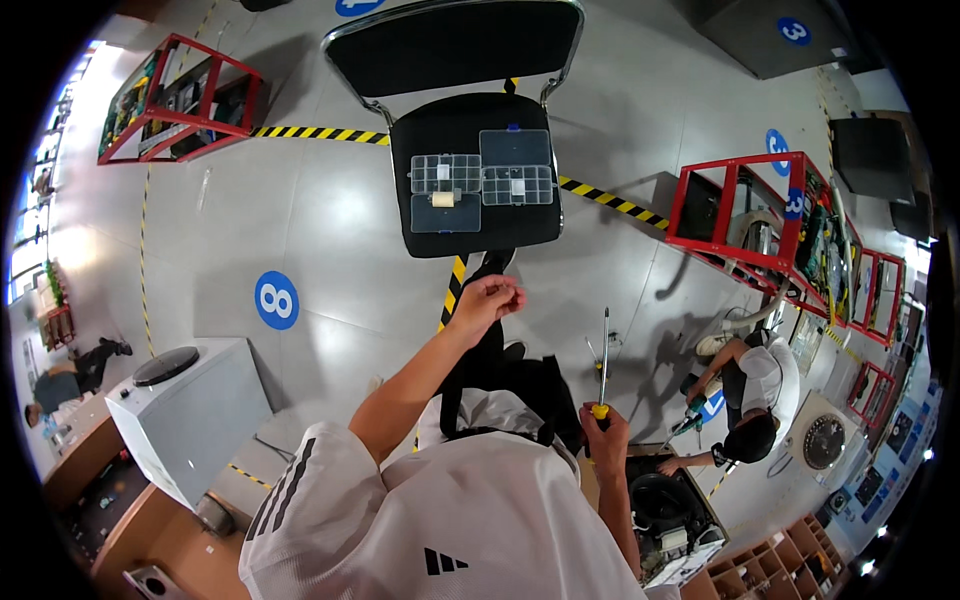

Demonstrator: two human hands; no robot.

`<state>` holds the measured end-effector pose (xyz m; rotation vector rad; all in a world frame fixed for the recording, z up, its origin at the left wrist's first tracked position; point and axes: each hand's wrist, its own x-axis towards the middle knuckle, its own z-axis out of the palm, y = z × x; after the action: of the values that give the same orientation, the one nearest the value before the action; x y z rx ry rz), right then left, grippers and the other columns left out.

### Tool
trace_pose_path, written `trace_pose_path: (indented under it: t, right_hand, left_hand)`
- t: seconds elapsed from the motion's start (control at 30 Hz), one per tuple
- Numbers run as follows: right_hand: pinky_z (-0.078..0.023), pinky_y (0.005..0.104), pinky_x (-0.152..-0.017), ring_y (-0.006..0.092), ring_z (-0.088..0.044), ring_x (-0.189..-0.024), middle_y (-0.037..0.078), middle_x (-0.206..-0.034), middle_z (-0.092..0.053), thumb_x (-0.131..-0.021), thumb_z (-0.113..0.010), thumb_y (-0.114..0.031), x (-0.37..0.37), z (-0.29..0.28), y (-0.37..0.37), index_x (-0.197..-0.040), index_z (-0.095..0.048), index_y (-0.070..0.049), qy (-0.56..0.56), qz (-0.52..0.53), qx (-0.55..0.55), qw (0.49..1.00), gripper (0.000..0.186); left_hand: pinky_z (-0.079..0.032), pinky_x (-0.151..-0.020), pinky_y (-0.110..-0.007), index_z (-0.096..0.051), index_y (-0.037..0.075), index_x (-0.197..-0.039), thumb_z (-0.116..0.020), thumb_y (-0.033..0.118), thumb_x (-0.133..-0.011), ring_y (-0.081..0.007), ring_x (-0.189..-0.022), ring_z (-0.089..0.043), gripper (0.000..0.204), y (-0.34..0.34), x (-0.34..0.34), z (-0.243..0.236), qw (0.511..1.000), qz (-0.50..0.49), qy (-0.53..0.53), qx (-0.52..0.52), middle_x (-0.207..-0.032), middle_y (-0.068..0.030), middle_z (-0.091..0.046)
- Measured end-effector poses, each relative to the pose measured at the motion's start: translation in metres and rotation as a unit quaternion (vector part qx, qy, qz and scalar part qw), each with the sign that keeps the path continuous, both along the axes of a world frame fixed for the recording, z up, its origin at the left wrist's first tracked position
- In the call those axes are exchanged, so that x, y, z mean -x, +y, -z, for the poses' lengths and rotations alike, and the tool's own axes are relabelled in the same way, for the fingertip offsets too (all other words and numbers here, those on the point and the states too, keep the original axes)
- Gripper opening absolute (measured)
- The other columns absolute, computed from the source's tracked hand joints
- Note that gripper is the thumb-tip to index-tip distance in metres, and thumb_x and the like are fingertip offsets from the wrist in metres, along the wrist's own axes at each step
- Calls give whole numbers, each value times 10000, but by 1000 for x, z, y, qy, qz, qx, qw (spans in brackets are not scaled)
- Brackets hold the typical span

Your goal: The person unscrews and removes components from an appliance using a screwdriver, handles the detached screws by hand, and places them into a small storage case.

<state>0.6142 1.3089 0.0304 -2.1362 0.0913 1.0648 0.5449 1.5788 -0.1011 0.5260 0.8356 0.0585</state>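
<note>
My right hand (607, 436) is wrapped round the yellow handle of a screwdriver (605, 350), whose long metal shaft points up and away from me. In front of my body, my left hand (490, 299) has its fingers curled together; whatever they hold, if anything, is too small to make out. Beyond that hand stands a black chair (425, 240) with a chrome frame. On its seat lie two clear compartment boxes (430, 172) (535, 192), their lids open. Each has a small white piece in it, and a cream-coloured block (442, 200) rests on the left one.
To my right, another person (770, 385) crouches with a green power tool (688, 420) beside an opened machine (665, 505). Red-framed racks (735, 205) (190, 100) stand on both sides. A white appliance (200, 420) is at my left. Striped tape (320, 134) crosses the floor.
</note>
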Motion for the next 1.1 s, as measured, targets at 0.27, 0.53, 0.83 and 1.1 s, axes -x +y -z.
trace_pose_path:
  t: [0.27, 0.53, 0.83, 1.1]
  right_hand:
    - [-361, 201, -418, 39, -458, -455, -20, -555, -513, -822, -645, -163, -32, 10, 59, -891, -624, 0, 81, 68, 35, 994, 178]
    - [-369, 207, -420, 47, -469, -458, -16, -567, -514, -832, -632, -151, -34, 29, 62, -897, -611, 6, 118, 115, 65, 984, 172]
    - [-384, 216, -422, 61, -465, -452, 1, -581, -515, -837, -622, -143, -13, 52, 29, -916, -606, 28, 158, 176, 95, 967, 190]
    - [-392, 209, -428, 60, -467, -455, -3, -572, -509, -842, -615, -151, 0, 59, 16, -923, -600, 28, 184, 250, 117, 943, 198]
  left_hand:
    - [-488, -865, -328, -497, -77, -1099, -469, 37, -894, -229, -935, -586, 236, 92, -65, 32, 998, 9, 51, 27, -1000, -152, -574]
    - [-493, -863, -327, -494, -80, -1111, -509, 33, -887, -218, -940, -583, 252, 115, -105, 92, 994, 54, 94, 18, -1014, -153, -570]
    - [-514, -823, -317, -519, -57, -1061, -511, -9, -846, -216, -861, -609, 220, 127, -157, 164, 984, 89, 147, -50, -935, -134, -592]
    - [-547, -721, -283, -550, -72, -1031, -510, -24, -828, -209, -826, -643, 212, 144, -205, 225, 941, 185, 194, -205, -920, -143, -614]
